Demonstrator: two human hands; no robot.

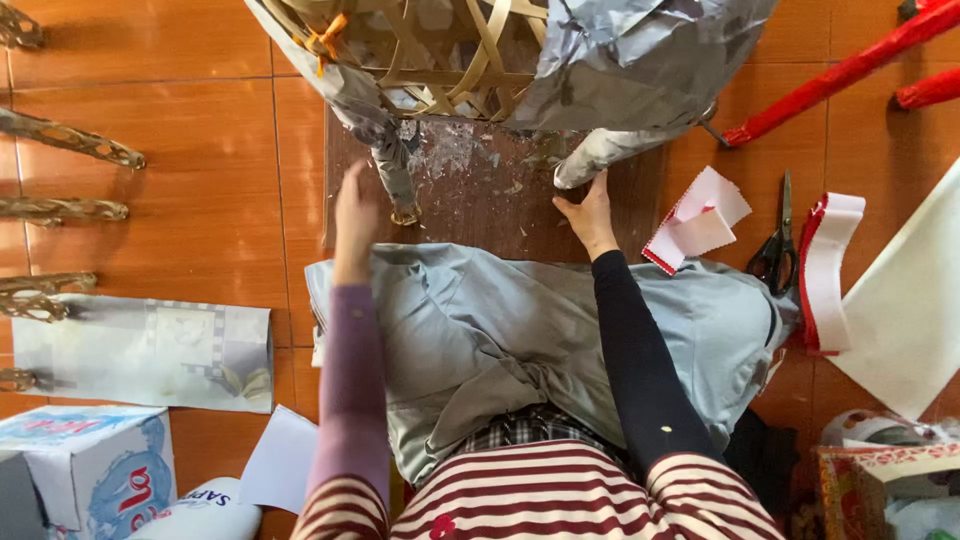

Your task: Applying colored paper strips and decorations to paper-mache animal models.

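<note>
Grey cloth [480, 330] covers the person's lap nearest the camera, with striped sleeves below it. From it both forearms extend to a worn brown board [500, 200] lying on the orange tiled floor [170, 170].

The left hand [356, 212] is raised flat, fingers extended and blurred, just beside a grey paper-wrapped leg [395, 170] of the figure; it holds nothing that can be seen. The right hand [590, 215] is closed on the tip of a second paper-wrapped leg [605, 150], thumb and fingers pinching its end.

Beyond the hands stands the bamboo-strip frame [450, 50], an open lattice partly skinned with grey paper [640, 60]. Judged from its make, it is light and springy but fragile: the paper would tear or dent under pressure, so the wrapped legs or bare bamboo strips look like the safer places to hold.

To the right lie a stack of red-edged white paper [700, 220], black scissors [775, 245], a red-and-white paper band [825, 270] and red sticks [850, 70]. To the left lie ornate gilt strips [70, 140], a printed sheet [140, 350] and a tissue box [90, 470]. Open room is mainly the board between the hands and the tiles left of it; the right side is crowded.
</note>
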